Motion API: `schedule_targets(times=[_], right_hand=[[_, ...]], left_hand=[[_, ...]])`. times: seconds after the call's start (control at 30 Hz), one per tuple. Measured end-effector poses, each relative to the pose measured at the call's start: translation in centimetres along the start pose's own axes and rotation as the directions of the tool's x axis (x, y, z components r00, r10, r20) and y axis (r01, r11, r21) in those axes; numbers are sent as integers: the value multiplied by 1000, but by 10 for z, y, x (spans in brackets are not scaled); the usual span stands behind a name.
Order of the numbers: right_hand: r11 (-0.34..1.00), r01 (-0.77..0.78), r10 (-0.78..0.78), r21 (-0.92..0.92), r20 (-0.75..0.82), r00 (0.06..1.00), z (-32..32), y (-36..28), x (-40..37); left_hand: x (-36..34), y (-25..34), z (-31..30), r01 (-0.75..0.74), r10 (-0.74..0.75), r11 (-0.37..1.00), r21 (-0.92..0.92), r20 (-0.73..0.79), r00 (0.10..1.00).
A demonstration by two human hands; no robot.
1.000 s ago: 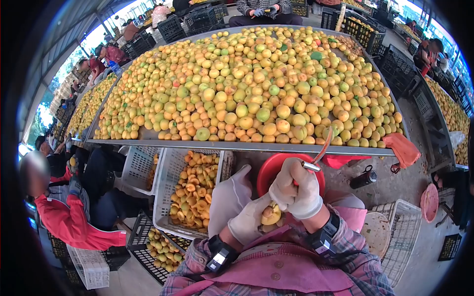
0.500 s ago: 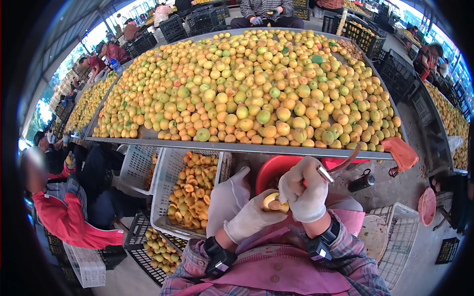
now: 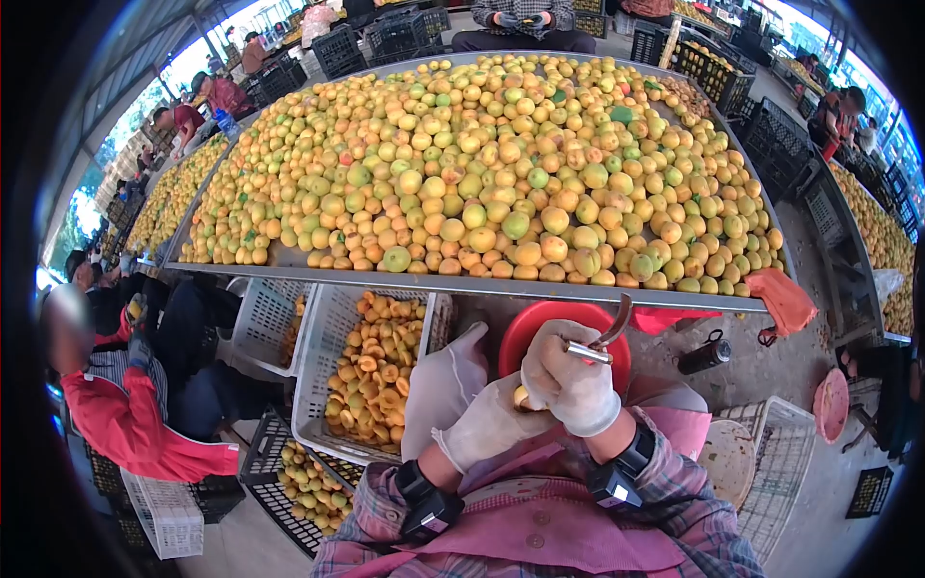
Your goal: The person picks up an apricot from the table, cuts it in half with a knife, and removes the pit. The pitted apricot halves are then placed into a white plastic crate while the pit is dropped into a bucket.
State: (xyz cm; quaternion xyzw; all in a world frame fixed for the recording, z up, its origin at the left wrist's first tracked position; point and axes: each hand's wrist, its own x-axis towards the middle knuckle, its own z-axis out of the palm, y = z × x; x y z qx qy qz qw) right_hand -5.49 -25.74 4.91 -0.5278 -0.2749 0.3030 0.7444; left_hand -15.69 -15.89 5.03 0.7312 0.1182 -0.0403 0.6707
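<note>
My left hand (image 3: 493,420), in a pale work glove, is closed around an apricot (image 3: 522,398), which shows only in part between the two hands. My right hand (image 3: 574,381), gloved too, is wrapped round a curved knife-like tool (image 3: 590,353) with a shiny metal shank and a brownish hooked end pointing up and away. The right fingers lie against the apricot and partly hide it. Behind the hands stands a red basin (image 3: 540,316) at my knees. A white crate (image 3: 306,409) on the left holds halved apricots (image 3: 374,371).
A metal-edged table (image 3: 462,285) heaped with whole apricots (image 3: 462,173) spans the front. A black crate (image 3: 265,453) with apricots is at lower left, near a co-worker in a red jacket (image 3: 145,424). At right are a dark bottle (image 3: 704,355) and a white basket (image 3: 785,453).
My right hand has moved left and closer to the left hand, turning the tool more upright. The apricot, showing a cut face before, is now mostly covered. More of the red basin shows.
</note>
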Motion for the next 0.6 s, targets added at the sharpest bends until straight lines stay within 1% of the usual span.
schedule_targets(times=[0.03, 0.07, 0.1, 0.13, 0.17, 0.2, 0.23, 0.27, 0.3, 0.33, 0.37, 0.4, 0.43, 0.47, 0.5, 0.53, 0.6], right_hand=[[879, -167, 153, 446, 67, 986, -7, 7, 2], [878, -168, 155, 447, 67, 986, -18, 27, 2], [904, -193, 141, 382, 160, 977, -30, 53, -2], [927, -207, 129, 313, 253, 959, -32, 58, -3], [927, -207, 129, 313, 251, 959, -35, 60, -4], [826, -335, 181, 453, 350, 919, -33, 46, -2], [689, -460, 209, 560, 454, 866, -30, 32, 0], [689, -459, 209, 561, 453, 867, -25, 14, 2], [748, -330, 98, 576, 396, 913, -19, -5, 3], [790, -195, -18, 582, 339, 941, -15, -13, 4], [777, -134, -60, 615, 285, 957, -11, -12, 4], [777, -135, -59, 615, 285, 957, -11, -12, 4], [729, -148, -88, 668, 306, 948, -12, -11, 3], [678, -162, -119, 718, 323, 939, -13, -10, 3], [677, -159, -119, 718, 320, 940, -15, -9, 2], [689, -150, -104, 709, 301, 948, -16, -8, 2], [699, -141, -97, 701, 288, 953, -14, -6, 4]], left_hand=[[1, -3, -1, 0, 0, 1000, -1, -2, 1000], [2, -10, -2, 18, -18, 1000, 9, 22, 1000], [3, -17, -3, 37, -38, 999, 19, 46, 998], [4, -25, -3, 39, -39, 999, 19, 47, 998], [6, -33, -3, -41, 35, 995, 86, 66, 997], [7, -36, -3, -120, 108, 981, 150, 91, 990], [5, -31, -3, -120, 107, 981, 150, 93, 990], [2, -21, -2, -33, 30, 999, 19, 119, 992], [-1, -13, -2, 59, -42, 992, -108, 154, 987], [-2, -9, -3, 60, -43, 992, -110, 153, 987], [-2, -6, -3, 93, -73, 991, -99, 190, 979], [-3, -4, -4, 125, -103, 988, -85, 228, 968], [-3, -2, -4, 126, -104, 988, -86, 229, 968], [-3, -1, -4, 144, -113, 984, -101, 262, 958], [-3, 0, -4, 162, -123, 980, -114, 295, 948], [-3, -1, -3, 163, -123, 980, -113, 297, 947], [-2, -7, -4, 180, -118, 969, -167, 325, 938]])
